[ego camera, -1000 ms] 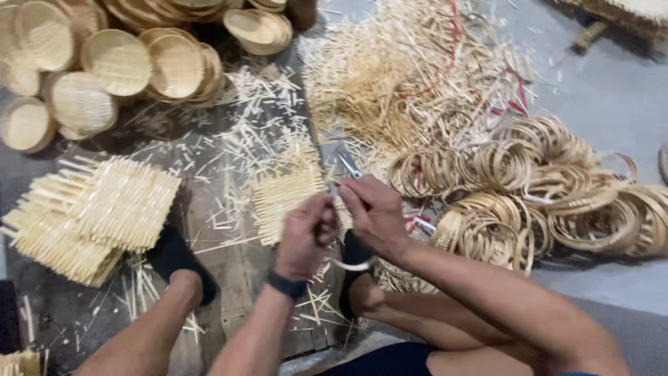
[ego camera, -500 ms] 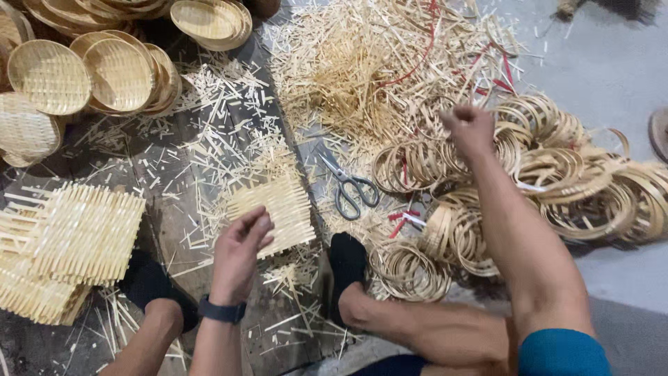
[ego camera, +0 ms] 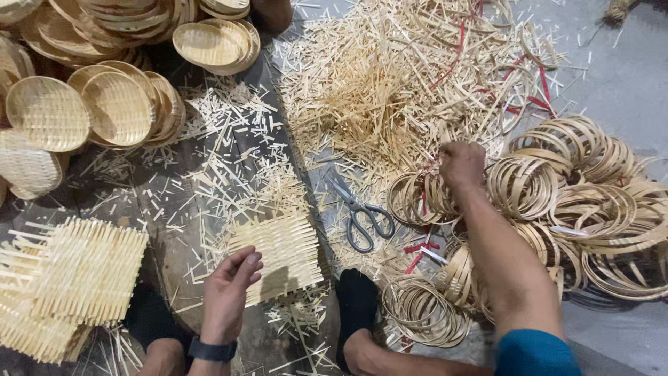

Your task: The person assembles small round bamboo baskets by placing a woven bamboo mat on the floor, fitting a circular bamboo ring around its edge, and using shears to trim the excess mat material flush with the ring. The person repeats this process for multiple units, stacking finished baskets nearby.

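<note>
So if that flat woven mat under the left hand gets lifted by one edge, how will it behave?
The woven mat probably flexes slightly, being thin interlaced strips. Likely light. Its loose strip ends may shed or shift, since nothing visibly binds the edges. The left hand touches one side.

We see a pale straw-yellow woven bamboo mat [ego camera: 278, 256] with a plain criss-cross weave, and the stacked mats [ego camera: 66, 285] share that colour and pattern. The round woven baskets [ego camera: 118, 104] are golden tan. The bamboo hoops [ego camera: 557, 188] are light tan, some tied with red strips [ego camera: 421, 247]. The scissors [ego camera: 360, 212] are grey metal. Our sleeve [ego camera: 536, 351] is teal, our wristband [ego camera: 211, 349] black.
</note>
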